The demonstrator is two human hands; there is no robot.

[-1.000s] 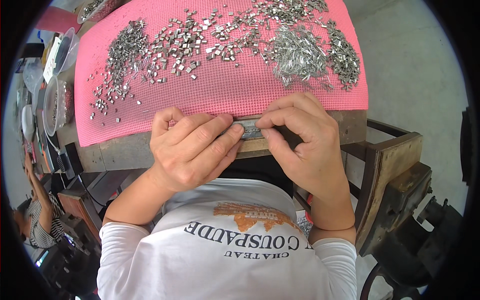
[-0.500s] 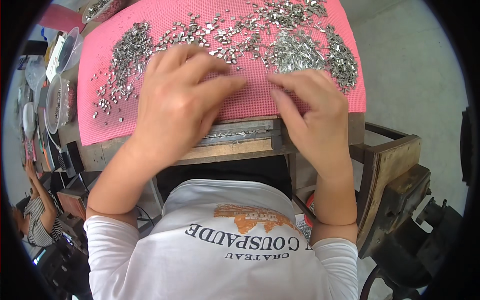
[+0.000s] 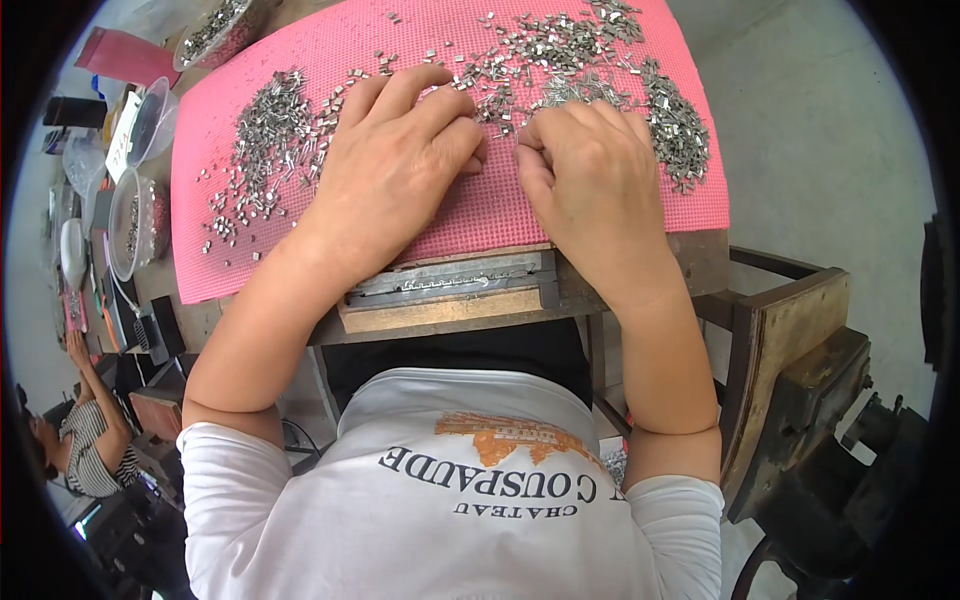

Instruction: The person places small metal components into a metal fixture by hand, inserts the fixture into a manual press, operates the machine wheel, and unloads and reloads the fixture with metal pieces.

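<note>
In the head view, both bare hands are over the pink textured mat (image 3: 490, 222), in the middle of the frame. The left hand (image 3: 400, 165) has its fingers (image 3: 452, 132) bent, with the tips turned toward the centre; whether they pinch a piece, I cannot tell. The right hand (image 3: 595, 165) is beside the partly covered heap of thin metal pins (image 3: 585, 92); its index finger and thumb curl close to each other, but I cannot tell if anything is between them.

The slotted metal fixture (image 3: 450, 283), with a row of small shiny parts along it, lies below the hands, at the near edge of the surface (image 3: 690, 252); neither hand's fingers are on it. Loose metal pieces (image 3: 270, 115) are piled at upper left, and another pile of metal pieces (image 3: 678, 130) is at upper right.

I judge the step in hand to be picking small parts from the mat. The next move calls for a fine pinch with the fingertips, separating single pieces from their neighbours.
</note>
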